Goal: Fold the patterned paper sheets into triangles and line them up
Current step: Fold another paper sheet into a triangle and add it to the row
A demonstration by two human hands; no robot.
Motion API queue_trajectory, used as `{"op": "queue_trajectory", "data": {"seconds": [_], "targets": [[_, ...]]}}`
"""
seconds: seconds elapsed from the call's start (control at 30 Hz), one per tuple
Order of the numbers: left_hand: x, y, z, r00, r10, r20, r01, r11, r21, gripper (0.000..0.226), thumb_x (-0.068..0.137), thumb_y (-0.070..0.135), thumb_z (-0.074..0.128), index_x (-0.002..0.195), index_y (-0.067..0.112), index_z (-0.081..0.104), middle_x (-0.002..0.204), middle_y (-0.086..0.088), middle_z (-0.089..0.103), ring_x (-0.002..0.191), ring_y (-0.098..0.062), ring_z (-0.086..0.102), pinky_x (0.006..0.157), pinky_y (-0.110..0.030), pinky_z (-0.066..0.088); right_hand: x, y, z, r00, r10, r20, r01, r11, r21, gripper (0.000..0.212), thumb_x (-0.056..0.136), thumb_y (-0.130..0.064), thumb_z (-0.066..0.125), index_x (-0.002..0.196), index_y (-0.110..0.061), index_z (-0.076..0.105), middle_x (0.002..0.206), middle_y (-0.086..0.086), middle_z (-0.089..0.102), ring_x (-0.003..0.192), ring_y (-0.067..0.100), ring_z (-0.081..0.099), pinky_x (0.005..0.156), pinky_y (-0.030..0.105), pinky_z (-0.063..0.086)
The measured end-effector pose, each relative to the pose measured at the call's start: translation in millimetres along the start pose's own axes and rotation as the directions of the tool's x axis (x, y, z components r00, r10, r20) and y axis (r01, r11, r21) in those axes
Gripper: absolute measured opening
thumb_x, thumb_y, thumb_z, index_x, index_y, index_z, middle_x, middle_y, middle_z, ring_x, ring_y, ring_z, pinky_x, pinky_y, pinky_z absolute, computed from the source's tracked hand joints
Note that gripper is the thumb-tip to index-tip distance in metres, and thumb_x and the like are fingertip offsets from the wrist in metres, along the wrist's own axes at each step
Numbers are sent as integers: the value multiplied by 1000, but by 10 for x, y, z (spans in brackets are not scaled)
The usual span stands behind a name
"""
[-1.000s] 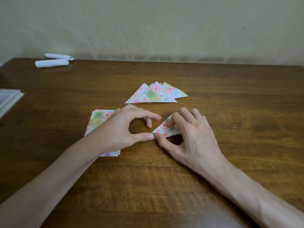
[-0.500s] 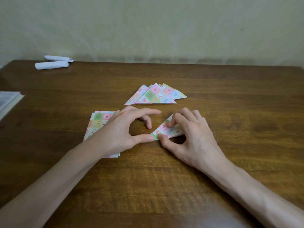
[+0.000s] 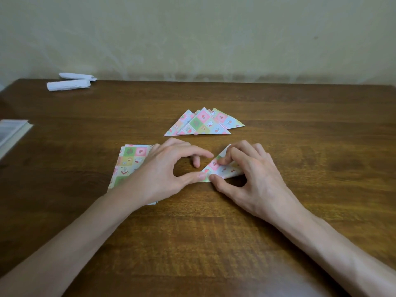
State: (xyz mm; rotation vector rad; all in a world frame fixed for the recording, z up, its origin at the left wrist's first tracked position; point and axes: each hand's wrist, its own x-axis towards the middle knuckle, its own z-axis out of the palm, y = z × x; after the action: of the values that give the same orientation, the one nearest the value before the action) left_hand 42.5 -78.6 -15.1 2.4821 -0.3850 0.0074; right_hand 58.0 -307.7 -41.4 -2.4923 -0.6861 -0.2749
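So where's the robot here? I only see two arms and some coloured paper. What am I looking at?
There is no machine: these are a person's bare hands, filmed by one wide-angle camera worn on their head, looking down at a wooden table. The right hand pinches a small folded triangle of patterned paper. The left hand presses its thumb on the triangle's near corner. Behind them lies a fan of finished triangles. A stack of unfolded sheets is partly hidden by the left hand. Far left are two white paper rolls and what looks like a book's edge.
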Motion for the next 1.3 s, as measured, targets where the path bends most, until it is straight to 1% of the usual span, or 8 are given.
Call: {"op": "queue_trajectory", "data": {"seconds": [0.17, 0.33, 0.63, 0.8, 0.97, 1.07, 1.17, 1.3], "targets": [[21, 55, 43, 1000, -18, 0, 18, 999, 36, 49, 82, 59, 73, 129, 55, 61, 106, 24, 59, 123, 6, 40, 104, -35, 30, -20, -10, 11, 999, -7, -34, 7, 1000, 9, 41, 83, -64, 55, 100, -27, 63, 110, -18, 54, 98, 11, 45, 88, 35, 43], [46, 40, 55, 1000, -28, -6, 28, 1000, -6, 43, 81, 65, 67, 124, 56, 64, 104, 21, 60, 124, 3, 40, 106, -37, 29, -35, 6, -1, 1000, -8, -23, 9, 1000, 22, 38, 84, -62, 56, 101, -29, 63, 112, -19, 54, 102, 12, 47, 90, 35, 43], [61, 64, 61, 999, -35, 0, 35, 999, 37, 49, 84, 60, 71, 131, 57, 58, 106, 24, 59, 125, 7, 39, 101, -34, 28, -36, 34, -21, 1000, 9, 4, -10, 997, 82, 41, 86, -65, 53, 105, -31, 64, 115, -21, 52, 104, 10, 45, 92, 32, 40], [68, 63, 44, 999, -40, 22, 39, 999, 26, 51, 83, 60, 72, 131, 57, 57, 106, 24, 60, 125, 8, 38, 98, -32, 25, -18, 33, -9, 1000, 11, 5, -11, 999, 40, 39, 84, -63, 53, 104, -31, 64, 115, -21, 52, 103, 10, 45, 89, 32, 38], [51, 93, 83, 1000, -28, 11, 27, 996, 83, 56, 77, 77, 54, 129, 59, 58, 105, 21, 58, 123, 7, 37, 95, -32, 25, -36, 7, -6, 1000, -9, -26, 10, 999, 34, 36, 86, -59, 52, 103, -29, 63, 112, -19, 53, 100, 10, 44, 85, 31, 37], [52, 109, 100, 1000, -17, 17, 15, 994, 104, 49, 81, 73, 57, 128, 60, 59, 103, 20, 57, 122, 3, 37, 96, -36, 28, -40, 6, -13, 1000, 3, -23, -2, 999, 53, 34, 87, -55, 50, 104, -29, 64, 112, -20, 53, 101, 10, 44, 87, 32, 38], [52, 101, 94, 999, -20, 37, 16, 994, 109, 54, 78, 77, 51, 129, 62, 58, 103, 24, 55, 123, 4, 36, 97, -36, 28, -39, 27, -31, 1000, 5, -3, -5, 998, 63, 33, 88, -53, 53, 106, -29, 66, 113, -20, 53, 103, 10, 45, 89, 33, 40], [48, 98, 104, 999, 17, 37, -23, 986, 166, 55, 76, 81, 45, 125, 63, 60, 114, 29, 51, 129, 3, 30, 95, -30, 21, -47, 25, -26, 1000, -9, 6, 8, 1000, 19, 27, 89, -50, 58, 105, -29, 63, 114, -18, 52, 103, 11, 45, 86, 34, 39]]}}
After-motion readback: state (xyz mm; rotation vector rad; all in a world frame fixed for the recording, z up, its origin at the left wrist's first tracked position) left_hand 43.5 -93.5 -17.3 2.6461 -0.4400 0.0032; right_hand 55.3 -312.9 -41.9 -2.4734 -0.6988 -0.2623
